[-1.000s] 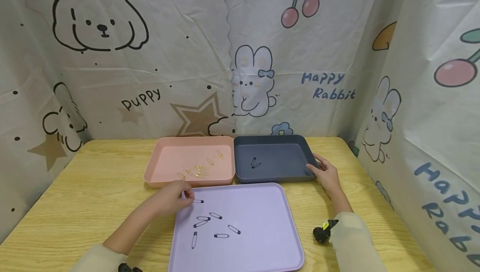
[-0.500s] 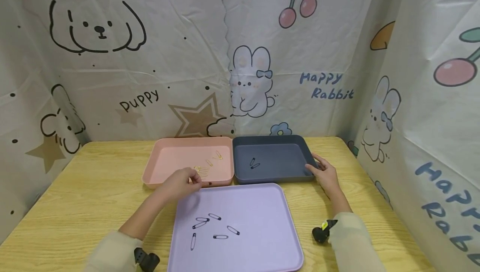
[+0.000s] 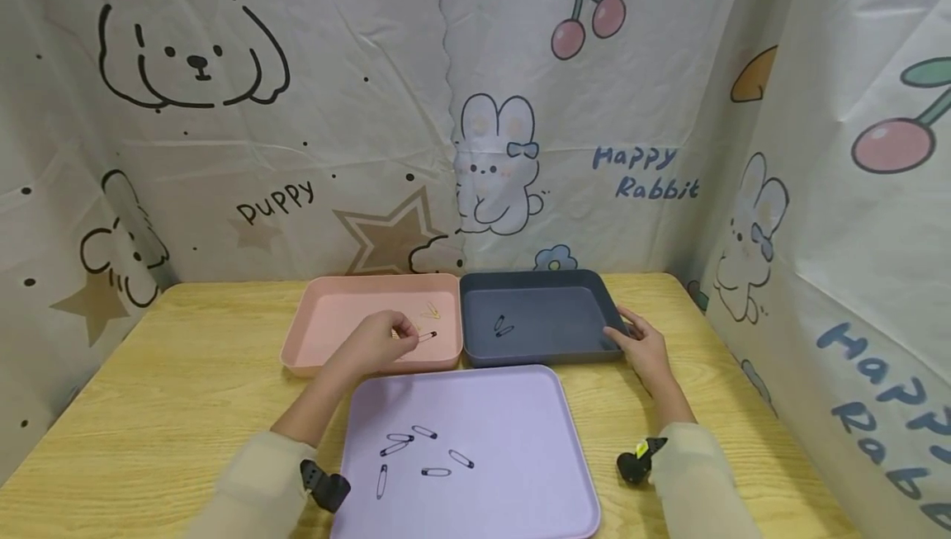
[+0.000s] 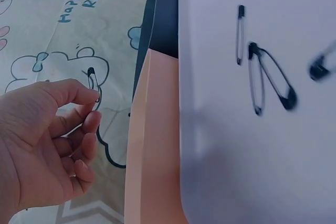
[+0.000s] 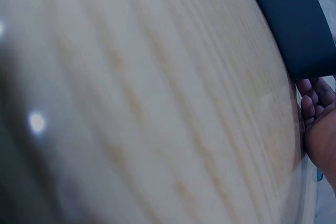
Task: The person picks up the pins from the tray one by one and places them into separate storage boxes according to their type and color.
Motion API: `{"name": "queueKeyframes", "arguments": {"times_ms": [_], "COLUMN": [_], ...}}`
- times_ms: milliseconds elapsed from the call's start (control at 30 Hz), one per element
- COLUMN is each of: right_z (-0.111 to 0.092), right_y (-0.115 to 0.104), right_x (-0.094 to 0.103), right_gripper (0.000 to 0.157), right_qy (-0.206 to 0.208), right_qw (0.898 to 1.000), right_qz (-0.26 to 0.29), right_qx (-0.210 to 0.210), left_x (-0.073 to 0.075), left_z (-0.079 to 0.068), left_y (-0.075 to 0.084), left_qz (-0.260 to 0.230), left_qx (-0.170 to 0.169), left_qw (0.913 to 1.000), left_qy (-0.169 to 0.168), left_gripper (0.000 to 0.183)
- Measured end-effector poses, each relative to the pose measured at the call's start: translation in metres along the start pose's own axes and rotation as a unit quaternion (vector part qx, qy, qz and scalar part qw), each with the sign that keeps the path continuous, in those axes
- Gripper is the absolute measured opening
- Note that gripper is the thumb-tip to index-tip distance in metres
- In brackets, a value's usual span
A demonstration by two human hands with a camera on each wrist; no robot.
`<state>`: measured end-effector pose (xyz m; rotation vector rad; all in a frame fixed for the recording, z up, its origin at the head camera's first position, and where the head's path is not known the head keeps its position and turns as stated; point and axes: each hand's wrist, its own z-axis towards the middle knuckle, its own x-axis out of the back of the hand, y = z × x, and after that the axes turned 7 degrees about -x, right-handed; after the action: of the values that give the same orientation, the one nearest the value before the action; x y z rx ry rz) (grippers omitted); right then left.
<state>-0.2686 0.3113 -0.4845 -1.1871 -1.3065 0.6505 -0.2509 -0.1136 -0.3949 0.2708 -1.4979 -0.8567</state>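
Observation:
My left hand pinches a black safety pin between thumb and fingertips, over the right part of the pink tray. In the left wrist view the same safety pin sticks up from the fingertips. Gold safety pins lie in the pink tray, partly hidden behind this hand. My right hand grips the right wall of the dark blue tray, thumb over the rim and fingers outside. Two black safety pins lie in that tray.
A lilac tray stands in front of both trays on the wooden table. Several black safety pins are spread over its left half. A patterned cloth hangs behind and along both sides.
My left hand has lifted the black safety pin from the lilac tray and carried it forward and right, over the pink tray. The right hand keeps its place on the dark blue tray.

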Motion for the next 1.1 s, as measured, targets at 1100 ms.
{"name": "queueKeyframes", "arguments": {"times_ms": [1100], "right_z": [0.001], "right_y": [0.002], "right_x": [-0.001], "right_gripper": [0.067], "right_qy": [0.005], "right_qw": [1.000], "right_qz": [0.010], "right_qx": [0.000], "left_x": [-0.035], "left_z": [0.060], "left_y": [0.026], "left_qz": [-0.076], "left_qx": [-0.007], "left_qw": [0.9955], "left_qy": [0.057], "left_gripper": [0.014]}}
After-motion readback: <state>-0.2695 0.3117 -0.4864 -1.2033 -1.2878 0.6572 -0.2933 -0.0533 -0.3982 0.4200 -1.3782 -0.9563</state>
